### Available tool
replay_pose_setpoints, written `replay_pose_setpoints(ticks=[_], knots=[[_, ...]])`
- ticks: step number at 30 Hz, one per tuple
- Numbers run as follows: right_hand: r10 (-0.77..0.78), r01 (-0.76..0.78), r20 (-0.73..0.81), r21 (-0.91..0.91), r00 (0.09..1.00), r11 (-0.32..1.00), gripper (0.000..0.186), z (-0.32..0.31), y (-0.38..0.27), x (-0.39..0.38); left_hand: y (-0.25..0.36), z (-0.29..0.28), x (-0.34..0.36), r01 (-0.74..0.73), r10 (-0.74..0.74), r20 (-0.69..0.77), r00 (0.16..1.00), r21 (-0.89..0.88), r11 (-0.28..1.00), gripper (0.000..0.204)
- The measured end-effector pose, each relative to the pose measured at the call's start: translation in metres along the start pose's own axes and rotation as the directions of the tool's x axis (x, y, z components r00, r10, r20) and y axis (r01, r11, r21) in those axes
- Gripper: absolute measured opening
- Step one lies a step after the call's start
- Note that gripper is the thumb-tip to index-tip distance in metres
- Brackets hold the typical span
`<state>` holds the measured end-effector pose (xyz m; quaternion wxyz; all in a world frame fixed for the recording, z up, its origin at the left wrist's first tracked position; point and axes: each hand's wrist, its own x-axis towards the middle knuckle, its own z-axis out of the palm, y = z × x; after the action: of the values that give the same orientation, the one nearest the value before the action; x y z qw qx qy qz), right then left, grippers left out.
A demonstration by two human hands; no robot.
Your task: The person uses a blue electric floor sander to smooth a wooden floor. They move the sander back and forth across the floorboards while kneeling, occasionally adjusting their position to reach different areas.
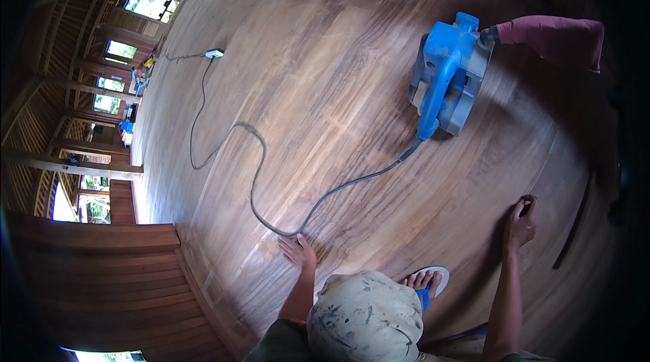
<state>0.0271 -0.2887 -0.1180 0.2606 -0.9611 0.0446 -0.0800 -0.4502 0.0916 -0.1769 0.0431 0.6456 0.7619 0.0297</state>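
My left hand (296, 251) rests on the wooden floor (338, 118), fingers stretched out. Its thumb side is at the bend of a dark power cord (258, 159); whether it presses on the cord I cannot tell. Over to the right, my right hand (520, 228) is curled closed near the floor. Something dark shows between thumb and fingers, too small to name. Farther forward, a blue belt sander (447, 74) stands on the boards with a dull red cloth dust bag (552, 40) at its right. Neither hand touches the sander.
From the sander, the cord winds left to a white socket block (214, 53). My bent knee (365, 314) and a sandalled foot (428, 284) are close below. At right lies a dark narrow strip (575, 223). A plank wall (101, 267) stands at left, with tools (140, 77) farther back.
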Motion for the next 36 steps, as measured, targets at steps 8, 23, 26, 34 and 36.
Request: replay_pose_setpoints(ticks=[8,23,26,34,36], knots=[[-0.017,0.017,0.001,0.011,1.000,1.000,0.013,-0.001,-0.002,-0.001,0.072,-0.002,0.104,-0.039,0.036,0.079,0.996,0.040,0.998,0.087],[0.009,-0.009,-0.005,-0.012,1.000,1.000,0.011,0.001,-0.005,0.000,0.142,-0.028,0.015,-0.638,0.638,0.099,0.764,-0.031,0.769,0.080],[0.018,-0.018,0.004,-0.020,1.000,1.000,0.010,-0.002,-0.009,0.001,0.146,-0.025,0.020,-0.625,0.621,0.086,0.779,0.023,0.780,0.079],[-0.039,0.040,-0.050,0.019,0.998,0.999,0.011,-0.005,-0.013,0.002,0.225,0.000,0.052,-0.399,0.399,0.016,0.917,0.097,0.912,0.077],[-0.021,0.023,-0.046,0.047,0.999,0.999,0.012,-0.006,-0.014,0.002,0.254,0.002,0.034,-0.537,0.539,0.006,0.842,0.101,0.837,0.078]])
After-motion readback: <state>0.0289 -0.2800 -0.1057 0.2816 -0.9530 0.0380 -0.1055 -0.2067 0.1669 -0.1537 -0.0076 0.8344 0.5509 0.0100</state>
